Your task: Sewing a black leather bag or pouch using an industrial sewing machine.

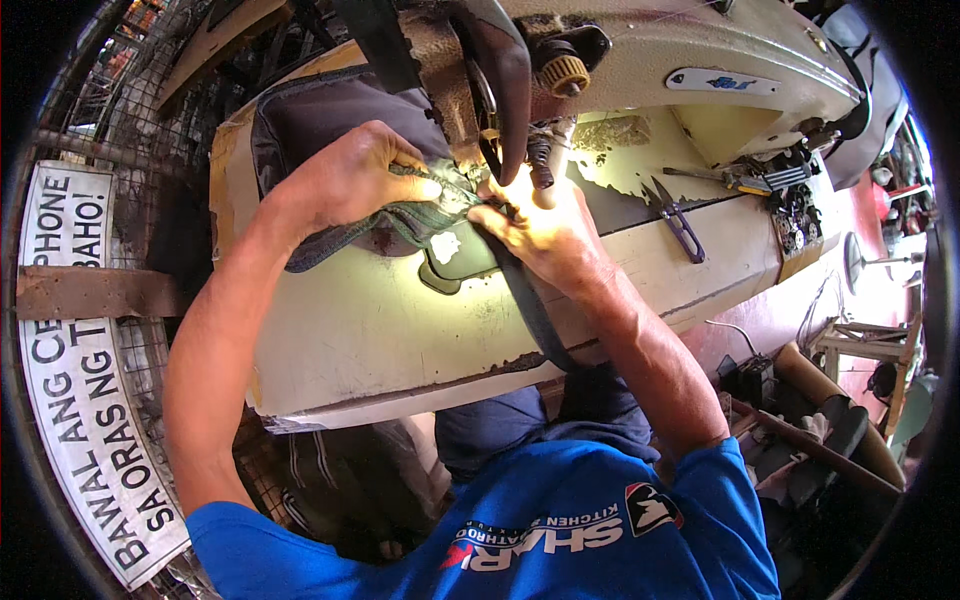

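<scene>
A sewing machine (640,50) with a brown-tan body stands over a worn white table (380,345); its lamp lights the needle area brightly. Dark grey fabric (310,115), seemingly part of a bag, lies left of the needle. My left hand (345,185) is closed, pinching the fabric's bunched, greenish edge between thumb and fingers. Close by the needle, my right hand (550,230) presses the edge of the work together with a dark strap (535,315), its fingertips partly lost in glare. That strap hangs down over the table's front edge toward my lap.
Thread snips (680,222) lie open on the table to the right. Beyond them are a screwdriver (735,180) and a tray of small metal parts (797,225). Wire mesh with a white sign (85,370) stands at the left. Tools and scraps clutter the lower right.
</scene>
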The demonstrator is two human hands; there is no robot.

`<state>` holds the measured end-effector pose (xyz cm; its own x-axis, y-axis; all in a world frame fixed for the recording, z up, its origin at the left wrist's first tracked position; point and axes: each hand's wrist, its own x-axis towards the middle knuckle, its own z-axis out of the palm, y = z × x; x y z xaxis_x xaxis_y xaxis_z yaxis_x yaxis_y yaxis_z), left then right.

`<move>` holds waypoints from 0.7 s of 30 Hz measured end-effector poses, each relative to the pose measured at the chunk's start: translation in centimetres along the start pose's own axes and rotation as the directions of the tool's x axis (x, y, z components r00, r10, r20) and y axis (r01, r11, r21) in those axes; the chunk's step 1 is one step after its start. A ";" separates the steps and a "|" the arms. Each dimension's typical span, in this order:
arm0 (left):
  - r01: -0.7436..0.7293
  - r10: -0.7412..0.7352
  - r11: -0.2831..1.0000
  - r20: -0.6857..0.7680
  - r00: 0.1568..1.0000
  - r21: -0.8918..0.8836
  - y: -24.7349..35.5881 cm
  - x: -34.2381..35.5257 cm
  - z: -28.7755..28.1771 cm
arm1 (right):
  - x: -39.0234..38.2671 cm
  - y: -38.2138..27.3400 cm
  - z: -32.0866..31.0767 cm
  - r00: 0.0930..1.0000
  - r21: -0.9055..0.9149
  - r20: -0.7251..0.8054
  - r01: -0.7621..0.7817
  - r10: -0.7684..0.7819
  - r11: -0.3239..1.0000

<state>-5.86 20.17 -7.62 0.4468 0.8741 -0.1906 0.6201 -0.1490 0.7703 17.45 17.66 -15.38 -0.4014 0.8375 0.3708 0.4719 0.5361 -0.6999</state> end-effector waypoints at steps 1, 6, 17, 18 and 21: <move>0.023 -0.022 0.998 0.021 1.000 -0.055 -0.2 0.2 -0.1 | 0.0 0.7 0.2 0.997 -0.006 -0.021 0.071 -0.071 0.997; 0.005 -0.007 1.000 0.061 0.998 0.023 -1.1 0.5 -0.4 | 0.3 1.5 0.4 0.964 -0.047 -0.059 0.258 -0.261 0.965; 0.058 -0.062 0.997 0.082 0.995 0.052 -0.5 0.5 -0.3 | 0.0 -0.4 -0.5 0.998 0.025 0.055 -0.032 0.030 0.999; 0.058 -0.062 0.997 0.082 0.995 0.051 -0.5 0.5 -0.3 | 0.2 -0.1 -0.3 0.998 0.024 0.056 -0.032 0.031 0.999; 0.044 -0.049 0.996 0.065 0.997 0.080 -0.2 0.5 -0.2 | 0.6 0.2 0.2 0.998 0.224 -0.058 -0.008 0.022 0.975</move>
<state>-5.90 20.72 -7.69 0.4569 0.8484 -0.2674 0.6888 -0.1471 0.7099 17.14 18.24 -15.45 -0.3448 0.8536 0.3904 0.2877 0.4920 -0.8217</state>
